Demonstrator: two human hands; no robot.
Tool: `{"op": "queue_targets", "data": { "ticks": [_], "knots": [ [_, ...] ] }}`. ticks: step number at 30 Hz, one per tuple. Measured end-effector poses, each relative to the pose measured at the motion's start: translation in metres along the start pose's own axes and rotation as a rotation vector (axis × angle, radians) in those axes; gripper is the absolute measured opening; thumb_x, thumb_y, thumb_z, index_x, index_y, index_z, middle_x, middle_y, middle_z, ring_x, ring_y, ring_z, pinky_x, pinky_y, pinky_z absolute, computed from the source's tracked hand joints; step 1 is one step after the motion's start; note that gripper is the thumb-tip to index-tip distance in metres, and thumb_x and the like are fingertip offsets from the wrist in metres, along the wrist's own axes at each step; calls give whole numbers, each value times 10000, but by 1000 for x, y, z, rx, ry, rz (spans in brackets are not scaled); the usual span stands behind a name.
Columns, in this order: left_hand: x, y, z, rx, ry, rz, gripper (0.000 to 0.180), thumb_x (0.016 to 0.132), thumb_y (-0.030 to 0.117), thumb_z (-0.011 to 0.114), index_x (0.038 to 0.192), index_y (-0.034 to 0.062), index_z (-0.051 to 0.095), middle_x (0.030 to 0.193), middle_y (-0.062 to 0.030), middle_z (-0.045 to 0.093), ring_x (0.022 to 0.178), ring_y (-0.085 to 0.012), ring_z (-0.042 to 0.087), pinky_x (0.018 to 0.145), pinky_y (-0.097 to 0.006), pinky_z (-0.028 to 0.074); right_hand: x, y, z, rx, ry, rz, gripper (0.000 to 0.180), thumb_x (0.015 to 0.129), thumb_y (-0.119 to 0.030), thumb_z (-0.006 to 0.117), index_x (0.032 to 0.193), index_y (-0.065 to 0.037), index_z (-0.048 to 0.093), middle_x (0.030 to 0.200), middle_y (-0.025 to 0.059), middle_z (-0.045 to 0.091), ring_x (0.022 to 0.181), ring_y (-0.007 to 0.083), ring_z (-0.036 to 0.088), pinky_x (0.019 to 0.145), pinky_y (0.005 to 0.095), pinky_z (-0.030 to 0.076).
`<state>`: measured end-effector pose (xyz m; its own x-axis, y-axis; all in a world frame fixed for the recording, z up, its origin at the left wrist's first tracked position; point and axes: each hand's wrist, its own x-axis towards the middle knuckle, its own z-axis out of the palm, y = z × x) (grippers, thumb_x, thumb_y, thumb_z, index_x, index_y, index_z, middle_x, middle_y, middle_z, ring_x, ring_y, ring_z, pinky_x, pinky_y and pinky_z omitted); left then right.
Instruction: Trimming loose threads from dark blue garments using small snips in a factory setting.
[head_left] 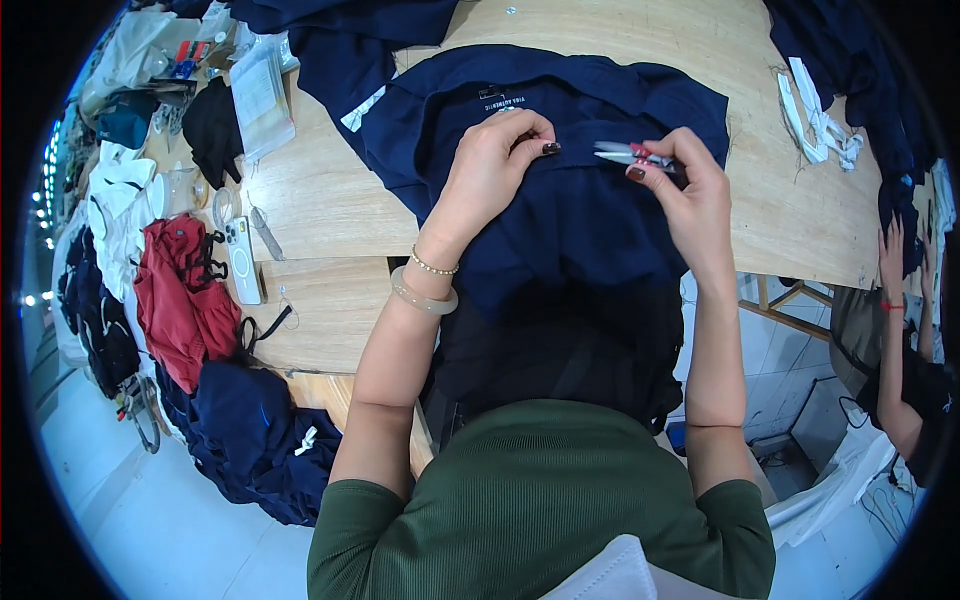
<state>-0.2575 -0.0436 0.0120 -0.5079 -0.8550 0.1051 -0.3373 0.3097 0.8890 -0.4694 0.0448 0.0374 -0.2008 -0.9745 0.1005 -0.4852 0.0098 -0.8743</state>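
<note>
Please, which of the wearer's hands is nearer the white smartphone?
Left: the left hand is right of the smartphone, at the navy garment; the right hand, holding thread snips, is farther right.

Navy garment (585, 220), rumpled across the table (330, 215), beneath slim, left-pointing snips (616, 154), seemingly slightly parted.

short-sleeved green ribbed top (560, 490) — | beaded bracelet (434, 268) | pale bangle (424, 302) | dark nail polish (551, 148)

Snips (618, 154) in right-hand grip (700, 190), left-hand grip (492, 168) over navy garment (575, 225)
</note>
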Motion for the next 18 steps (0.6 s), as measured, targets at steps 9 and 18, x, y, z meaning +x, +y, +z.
{"op": "queue_targets", "data": {
  "ticks": [9,18],
  "knots": [
    [0,-3,1,12,-14,-53,42,887,18,624,911,-11,643,809,-50,644,720,-106,576,678,-227,453,0,-12,22,-330,-16,-83,218,771,-127,743,818,-21,559,768,67,543,747,237,538,656,346,436],
    [0,-4,4,-25,13,-62,52,855,25,625,890,-10,643,775,-114,618,690,-220,609,642,-303,467,5,-11,29,-335,-43,-112,204,773,-129,743,809,-36,565,786,50,578,757,233,556,658,344,450]
  ]
}}
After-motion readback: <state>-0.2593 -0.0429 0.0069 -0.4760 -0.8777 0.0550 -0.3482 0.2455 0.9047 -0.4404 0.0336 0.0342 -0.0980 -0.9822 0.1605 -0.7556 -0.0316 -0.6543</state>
